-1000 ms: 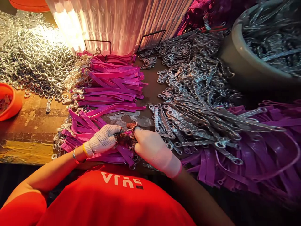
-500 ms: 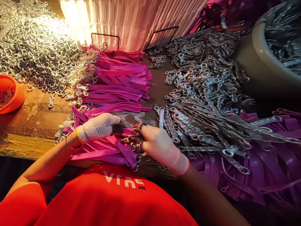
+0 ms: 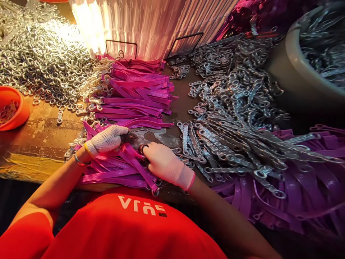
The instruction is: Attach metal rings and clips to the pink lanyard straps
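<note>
My left hand (image 3: 111,138), in a white dotted glove with dark fingertips, is closed on a pink strap (image 3: 132,151) above a loose heap of similar straps. From there the strap runs to my right hand (image 3: 164,161), also gloved, whose dark-tipped fingers are pinched at its end. Those fingers partly hide what they grip. Beneath both hands, more pink straps (image 3: 110,176) lie crossed, one with a metal ring (image 3: 155,192) at its tip. Farther back is a spread of pink straps (image 3: 142,93) with pale rings and links at their left ends.
Silver rings (image 3: 48,68) are heaped at the left, beside an orange bowl (image 3: 20,111). Metal link strips (image 3: 231,144) pile up at the right, before a large grey bucket (image 3: 293,68). Purple straps (image 3: 285,205) hang at lower right. A ribbed translucent panel (image 3: 151,25) stands behind.
My right hand has moved left and slightly down, and the small metal links seen at its fingers are no longer visible there. My left hand has shifted slightly left.
</note>
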Demonstrator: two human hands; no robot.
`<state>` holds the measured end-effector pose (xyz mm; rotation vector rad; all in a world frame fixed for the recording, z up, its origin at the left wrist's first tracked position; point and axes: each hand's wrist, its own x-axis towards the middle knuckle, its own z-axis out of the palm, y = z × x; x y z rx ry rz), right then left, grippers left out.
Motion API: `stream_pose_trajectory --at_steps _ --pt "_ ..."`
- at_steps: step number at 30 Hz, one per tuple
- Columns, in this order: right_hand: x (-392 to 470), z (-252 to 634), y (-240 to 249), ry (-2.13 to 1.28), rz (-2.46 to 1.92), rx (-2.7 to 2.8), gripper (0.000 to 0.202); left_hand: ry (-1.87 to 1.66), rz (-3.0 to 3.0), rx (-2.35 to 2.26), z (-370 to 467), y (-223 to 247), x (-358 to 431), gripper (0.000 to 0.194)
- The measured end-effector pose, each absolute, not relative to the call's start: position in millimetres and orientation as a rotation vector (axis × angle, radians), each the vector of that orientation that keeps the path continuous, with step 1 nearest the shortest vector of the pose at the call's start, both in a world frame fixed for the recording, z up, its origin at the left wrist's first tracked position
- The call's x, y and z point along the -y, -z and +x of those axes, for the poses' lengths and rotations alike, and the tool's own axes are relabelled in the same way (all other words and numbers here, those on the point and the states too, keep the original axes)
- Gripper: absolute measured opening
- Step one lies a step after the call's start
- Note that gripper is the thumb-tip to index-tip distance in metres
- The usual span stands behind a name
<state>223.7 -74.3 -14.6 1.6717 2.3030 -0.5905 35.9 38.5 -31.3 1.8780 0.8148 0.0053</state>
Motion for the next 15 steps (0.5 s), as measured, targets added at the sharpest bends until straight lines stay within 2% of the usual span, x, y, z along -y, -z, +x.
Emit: stream_pose_trajectory --at_steps 4,8,15 --pt "78.9 224.5 -2.3 0.476 1.656 -2.358 0.024 0.044 1.959 -0.839 34.9 28.9 -43.6 0.047" --pt "97.4 236.0 -14.5 0.402 1.668 -2.232 0.030 0.205 2.399 -0.814 42.8 22.7 -40.2 0.037" --pt "141.8 257.2 8.3 0.596 1.786 -1.980 0.032 0.536 2.676 -1.029 38.5 17.1 -7.8 0.032"
